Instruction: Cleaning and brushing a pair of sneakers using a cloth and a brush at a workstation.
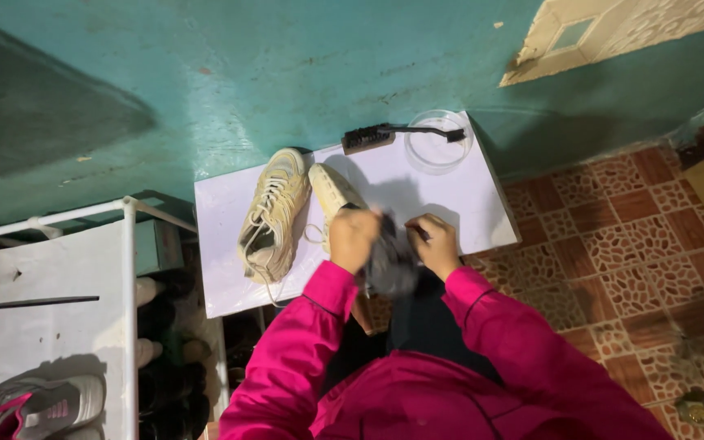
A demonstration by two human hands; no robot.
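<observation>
Head view: both hands (397,244) w/ grey cloth (390,262), beside cream sneaker (334,194).

**Single head cam, steep look-down**

One view only, worn on the person's head, aimed almost straight down past the pink sleeves (482,326). Close to the hands, white table (466,204) mid-frame. Teal wall (246,65) fills the top, tiled floor (637,244) right, white rack (50,301) lower left. No second view to overlap.
</observation>
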